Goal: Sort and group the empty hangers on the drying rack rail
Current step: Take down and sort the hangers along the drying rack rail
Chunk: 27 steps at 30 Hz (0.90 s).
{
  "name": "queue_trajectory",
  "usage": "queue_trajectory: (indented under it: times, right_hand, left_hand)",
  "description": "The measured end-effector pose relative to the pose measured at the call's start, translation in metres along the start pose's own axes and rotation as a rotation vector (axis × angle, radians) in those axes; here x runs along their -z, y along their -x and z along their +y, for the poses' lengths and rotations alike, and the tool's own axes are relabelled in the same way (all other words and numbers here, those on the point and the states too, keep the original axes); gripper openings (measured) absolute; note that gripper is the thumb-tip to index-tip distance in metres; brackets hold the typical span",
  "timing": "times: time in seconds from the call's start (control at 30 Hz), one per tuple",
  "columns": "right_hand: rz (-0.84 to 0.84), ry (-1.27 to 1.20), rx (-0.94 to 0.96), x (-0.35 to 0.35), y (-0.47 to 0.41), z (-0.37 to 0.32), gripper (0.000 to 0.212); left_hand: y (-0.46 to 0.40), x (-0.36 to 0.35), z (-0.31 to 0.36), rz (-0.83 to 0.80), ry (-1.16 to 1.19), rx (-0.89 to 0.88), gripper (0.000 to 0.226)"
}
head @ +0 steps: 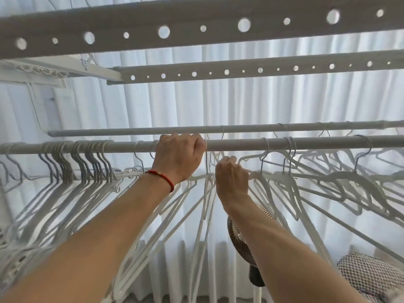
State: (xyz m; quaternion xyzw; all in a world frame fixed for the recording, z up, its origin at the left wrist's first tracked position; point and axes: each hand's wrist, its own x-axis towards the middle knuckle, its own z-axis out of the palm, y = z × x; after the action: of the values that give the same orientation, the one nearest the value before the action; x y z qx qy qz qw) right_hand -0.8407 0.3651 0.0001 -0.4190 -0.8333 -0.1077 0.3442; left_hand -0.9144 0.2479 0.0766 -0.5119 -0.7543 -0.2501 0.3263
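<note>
Left hand (179,156) curls over the rail (306,143); right hand (231,171) pinches a hanger (273,174) just below; loose hangers lie rightward, grouped bunch (87,162) far left.

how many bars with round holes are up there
2. The near holed bar runs across the top of the view; the far holed bar sits lower in the picture, behind it. More may lie out of view.

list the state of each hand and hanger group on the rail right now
left hand: fingers curled over the rail
right hand: gripping a white hanger
bunched hangers: packed tight at left
loose hangers: spread out at right
</note>
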Motion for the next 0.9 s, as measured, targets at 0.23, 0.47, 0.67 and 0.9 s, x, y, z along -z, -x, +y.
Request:
queue_trajectory:
  times: [0.23,0.47,0.67,0.9]
  right_hand:
    - [-0.05,-0.161,-0.013,0.004,-0.022,-0.005,0.019]
    - [-0.202,-0.196,-0.079,-0.012,0.027,0.003,0.026]
    - [-0.185,-0.091,-0.013,0.053,0.07,0.006,0.025]
    - [-0.053,0.126,0.058,0.166,0.124,0.025,0.018]
  left_hand:
    - [0.002,-0.001,-0.002,-0.027,0.064,0.037,0.031]
    - [0.008,0.0,-0.01,-0.041,0.112,-0.071,0.041]
    - [0.027,0.016,-0.01,0.058,0.282,-0.141,0.036]
    - [0.091,0.043,0.039,0.303,0.594,-0.162,0.018]
